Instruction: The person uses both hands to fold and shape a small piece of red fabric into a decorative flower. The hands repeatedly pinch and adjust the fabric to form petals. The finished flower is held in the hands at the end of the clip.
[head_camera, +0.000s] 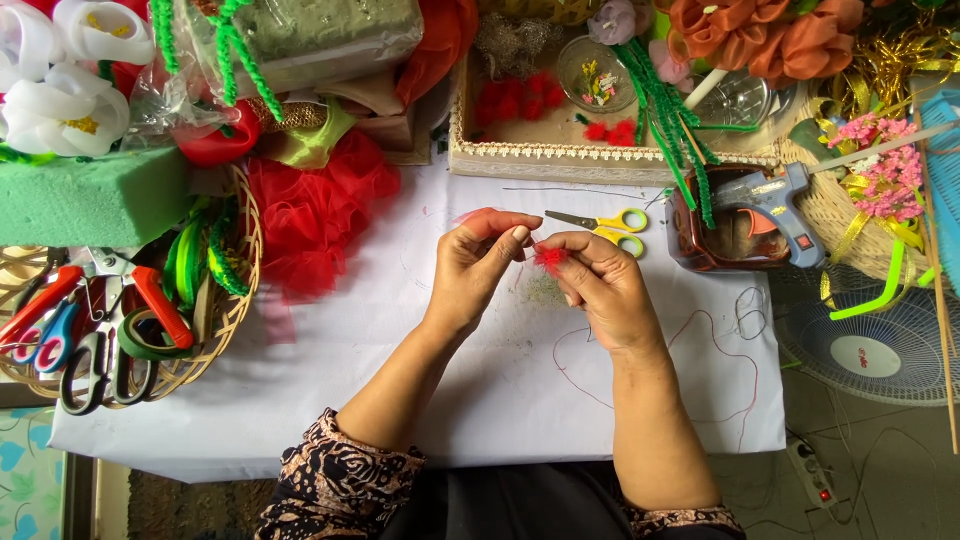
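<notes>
Over the middle of a white sheet (330, 370), my left hand (478, 265) and my right hand (600, 285) meet fingertip to fingertip. Between them sits a small fluffy red pompom (549, 257), pinched mainly by my right thumb and fingers, with my left fingertips touching it. A thin red thread (700, 330) trails loosely across the sheet to the right of my right wrist. Yellow-handled scissors (608, 224) lie just beyond my hands.
A wicker basket (235, 300) at left holds scissors, pliers and ribbon rolls. Red tulle (315, 215), a green foam block (90, 195), a lace-edged tray (560, 152) with red pompoms, a blue glue gun (765, 200) and a fan grille (870, 345) surround the sheet.
</notes>
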